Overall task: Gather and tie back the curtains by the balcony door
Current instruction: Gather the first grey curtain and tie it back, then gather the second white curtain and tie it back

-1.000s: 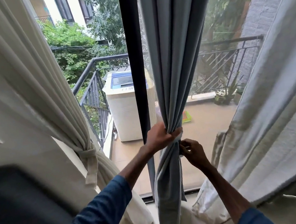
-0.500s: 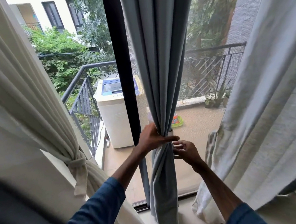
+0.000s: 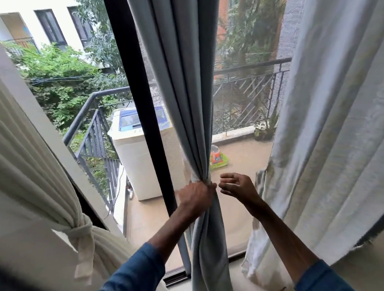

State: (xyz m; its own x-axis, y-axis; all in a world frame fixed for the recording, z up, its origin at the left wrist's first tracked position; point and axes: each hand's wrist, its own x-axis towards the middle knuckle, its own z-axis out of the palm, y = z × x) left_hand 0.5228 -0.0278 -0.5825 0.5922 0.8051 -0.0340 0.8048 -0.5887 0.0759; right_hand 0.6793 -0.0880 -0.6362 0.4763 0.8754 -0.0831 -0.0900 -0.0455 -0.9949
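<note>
1. Gripping the grey-blue curtain (image 3: 180,87) with the left hand (image 3: 196,199), fingers curling tight round the bunched-up cloth at its thinnest spot.
2. Hanging in the middle of the view, just in front of the black door frame (image 3: 147,126): falling straight from the top, pinching in at the left hand, then spreading out again toward the bottom of the view.
3. Showing a pale tie band (image 3: 206,180) wrapping round the bunched spot, right above the left hand and touching it.
4. Holding the right hand (image 3: 237,188) just beside the curtain, not touching it. Grip loose and wide, fingers bending a little, holding nothing.
5. Wearing blue sleeves (image 3: 129,280) on both arms, pushed up from the wrists.
6. Hanging at the far left: a cream curtain (image 3: 23,161), already bunched and tied, with a cream tie (image 3: 82,233) knotting round it and its ends dangling down.
7. Hanging at the right: a white curtain (image 3: 337,131), loose and wide, well apart from the cream one.
8. Standing outside on the balcony: a white washing machine (image 3: 139,169) close to the dark railing (image 3: 81,130).
9. Lying on the balcony floor behind the grey-blue curtain: a small green and orange thing (image 3: 218,161), too small to name.
10. Growing in the far balcony corner: a little plant (image 3: 264,129).
</note>
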